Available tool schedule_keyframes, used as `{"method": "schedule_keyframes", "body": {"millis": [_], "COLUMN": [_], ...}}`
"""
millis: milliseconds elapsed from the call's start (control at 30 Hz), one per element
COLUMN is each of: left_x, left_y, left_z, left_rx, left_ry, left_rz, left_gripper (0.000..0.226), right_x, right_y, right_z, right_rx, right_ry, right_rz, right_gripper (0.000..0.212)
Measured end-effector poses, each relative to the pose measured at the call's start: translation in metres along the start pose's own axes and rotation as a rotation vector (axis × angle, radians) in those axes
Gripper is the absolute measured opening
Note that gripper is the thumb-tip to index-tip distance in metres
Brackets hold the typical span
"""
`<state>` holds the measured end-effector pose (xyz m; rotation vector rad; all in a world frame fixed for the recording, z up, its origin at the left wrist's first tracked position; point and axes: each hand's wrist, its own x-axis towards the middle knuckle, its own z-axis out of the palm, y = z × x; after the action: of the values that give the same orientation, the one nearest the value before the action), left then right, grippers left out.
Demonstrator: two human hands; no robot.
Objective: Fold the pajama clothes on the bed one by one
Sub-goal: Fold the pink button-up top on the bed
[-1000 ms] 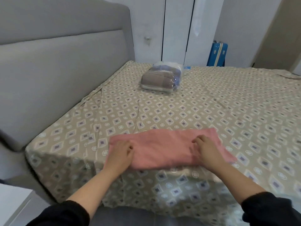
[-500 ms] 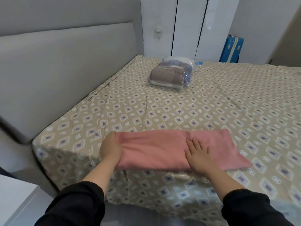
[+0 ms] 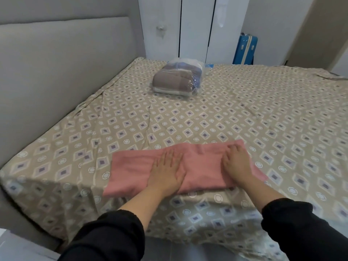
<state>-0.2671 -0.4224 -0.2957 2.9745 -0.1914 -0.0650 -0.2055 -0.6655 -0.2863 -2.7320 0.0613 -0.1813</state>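
Item under work: one pink pajama garment [image 3: 131, 170], lying at lower centre of the frame on the near edge of the bed [image 3: 244, 113]. It is already reduced to a long, narrow, flat band running left to right, its edges fairly even.

Left hand [image 3: 165, 172]: laid flat on the middle of the band, fingers straight and slightly spread, pressing the cloth down.

Right hand [image 3: 238, 166]: resting on the right portion of the band, fingertips bent at its far edge. Whether they pinch the fabric or merely press it cannot be told.

Progress, as a judgement: the lengthwise folds on this piece appear done. At least one crosswise fold, end over end, looks outstanding before it is compact.

Other items: a plastic-wrapped bundle [image 3: 178, 80] of folded fabric sits at upper centre of the bed, well apart from the garment. No other loose pajama piece shows on the visible sheet, so how many remain cannot be stated. A blue suitcase [image 3: 244, 48] stands at upper right, beyond the bed.
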Motion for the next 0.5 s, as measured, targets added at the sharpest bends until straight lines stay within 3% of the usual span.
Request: {"method": "schedule_keyframes", "body": {"millis": [100, 300, 367, 500], "left_x": [0.0, 0.002, 0.003, 0.003], "left_y": [0.002, -0.001, -0.002, -0.004], "left_z": [0.003, 0.007, 0.008, 0.01], "left_rx": [0.004, 0.006, 0.001, -0.016], "left_ry": [-0.001, 0.008, 0.007, 0.035], "left_rz": [-0.011, -0.006, -0.003, 0.012], "left_gripper": [0.065, 0.067, 0.069, 0.086], "right_x": [0.023, 0.049, 0.05, 0.048], "right_y": [0.015, 0.026, 0.028, 0.029], "right_z": [-0.01, -0.012, -0.01, -0.006], "right_rx": [0.057, 0.222, 0.23, 0.264], "right_ry": [-0.033, -0.103, -0.092, 0.007], "right_rz": [0.331, 0.668, 0.662, 0.463], "right_gripper": [0.052, 0.061, 0.06, 0.039]}}
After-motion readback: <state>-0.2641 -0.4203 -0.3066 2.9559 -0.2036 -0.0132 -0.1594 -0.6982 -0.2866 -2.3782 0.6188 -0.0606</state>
